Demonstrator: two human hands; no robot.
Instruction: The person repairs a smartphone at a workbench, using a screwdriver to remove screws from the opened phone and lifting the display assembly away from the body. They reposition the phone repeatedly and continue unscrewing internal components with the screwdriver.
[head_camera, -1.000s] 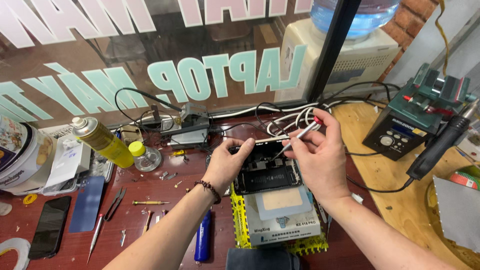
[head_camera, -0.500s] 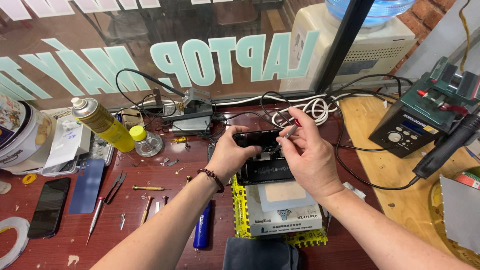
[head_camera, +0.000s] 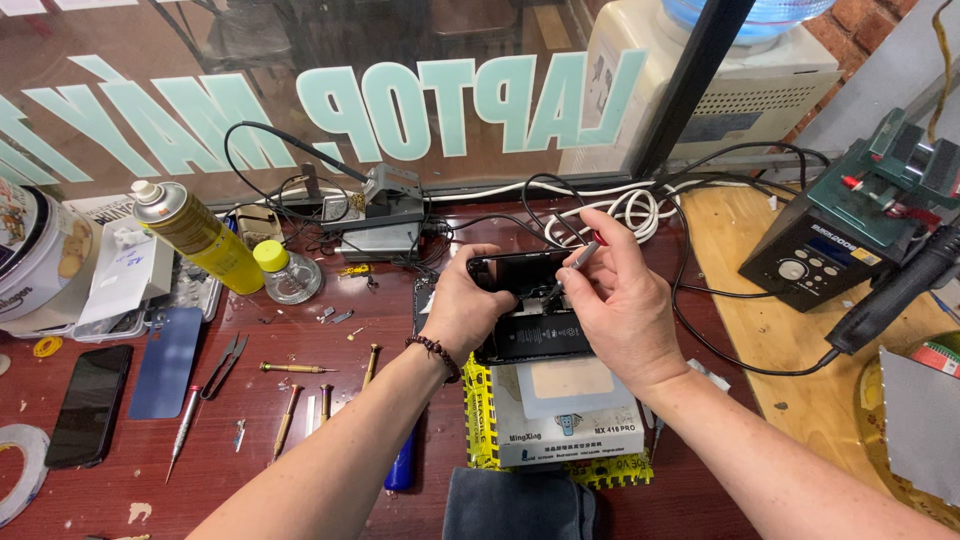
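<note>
A: Far left of bench (head_camera: 300, 360)?
B: Roll of tape (head_camera: 20, 470) at edge, black phone (head_camera: 88, 405) flat, blue back cover (head_camera: 165, 362) just beside. Yellow spray can (head_camera: 195, 235) tilted, small yellow-capped bottle (head_camera: 285, 275) next to it. Screwdrivers (head_camera: 290, 418) scattered nearby, well apart from hands.

A: Left hand?
B: Left hand (head_camera: 462, 312) curled shut round left edge of opened phone (head_camera: 530, 320), thumb on top end, fingers wrapped under. Bead bracelet (head_camera: 435, 352) at wrist.

A: Phone where?
B: Mid-bench, lifted at far end, lower part resting over white pad on yellow-edged heating plate (head_camera: 565, 435). Insides facing up.

A: Right hand?
B: Right hand (head_camera: 625, 310) pinched closed on thin grey-handled tool (head_camera: 572, 268), thumb + forefinger tight, other fingers curled. Tip touching phone's upper interior; exact part too small to tell.

A: Further right?
B: White cable coil (head_camera: 620, 212) behind hand. Green-black solder station (head_camera: 850, 235) on wood top, black hot-air handle (head_camera: 895, 292) lying near.
</note>
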